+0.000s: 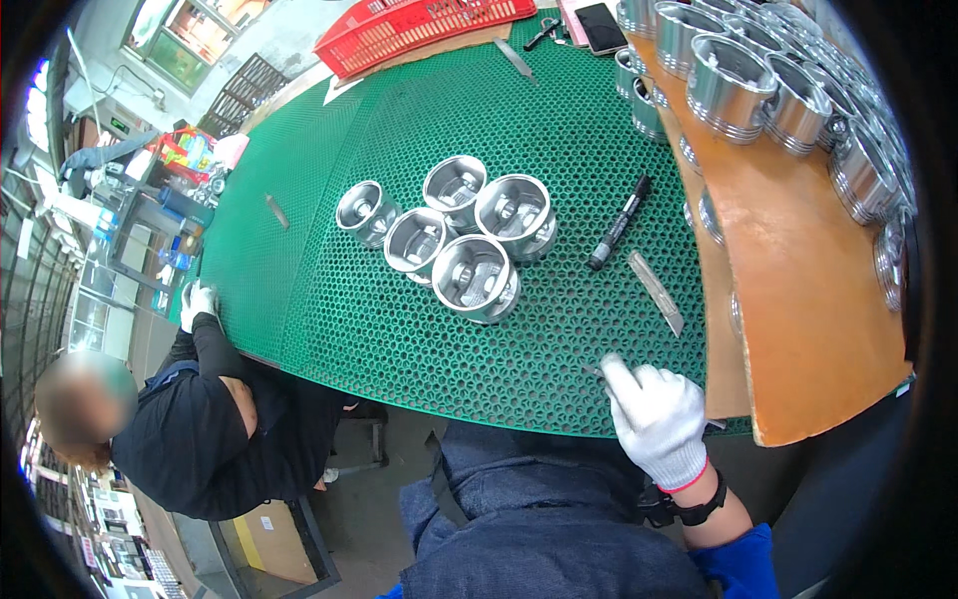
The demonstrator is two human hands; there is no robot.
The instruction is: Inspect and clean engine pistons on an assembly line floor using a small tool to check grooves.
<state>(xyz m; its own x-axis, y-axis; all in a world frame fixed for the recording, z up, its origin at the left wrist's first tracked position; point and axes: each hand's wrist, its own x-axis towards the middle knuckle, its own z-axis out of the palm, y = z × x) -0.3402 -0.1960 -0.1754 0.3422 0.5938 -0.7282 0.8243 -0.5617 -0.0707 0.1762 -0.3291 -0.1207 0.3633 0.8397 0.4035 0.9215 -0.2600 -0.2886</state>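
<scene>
My right hand [654, 409], in a white knit glove, is over the front edge of the green mat [559, 369]. Its fingers are curled; a thin dark tip shows by the fingertips and a pale end by the glove's far side, but what they hold is mostly hidden. My left hand is out of view. Ahead lies a cutter knife [656, 293] with a pale handle, and past it a black marker [621, 223]. Several shiny metal pistons stand grouped mid-mat, open ends up, among them a near piston [477, 280] and a left piston [365, 213].
Many pistons [733, 85] crowd an orange-brown board [813, 299] on the right. At the back are a red crate [419, 35], a phone [601, 28] and another slim blade [516, 62]. A person in black [215, 429] sits at the left edge with a gloved hand on the mat.
</scene>
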